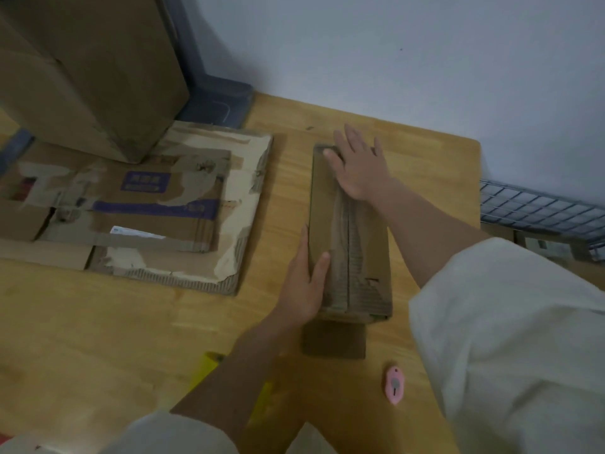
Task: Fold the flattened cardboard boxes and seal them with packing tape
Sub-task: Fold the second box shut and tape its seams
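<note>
A long narrow cardboard box (pixel 363 244) stands folded on the wooden table (pixel 137 322), its top flaps meeting in a seam down the middle. My right hand (pixel 358 165) lies flat with spread fingers on the far end of the box top. My left hand (pixel 302 283) rests with straight fingers against the near left side of the box, thumb on top. A flap (pixel 334 339) sticks out from the box's near end. A yellow object (pixel 206 368), partly hidden under my left forearm, lies at the table's front.
A stack of flattened, torn cardboard boxes (pixel 157 208) lies to the left, with a big upright carton (pixel 88 67) behind it. A small pink cutter (pixel 395 385) lies near the front right. A wire rack (pixel 540 208) sits beyond the table's right edge.
</note>
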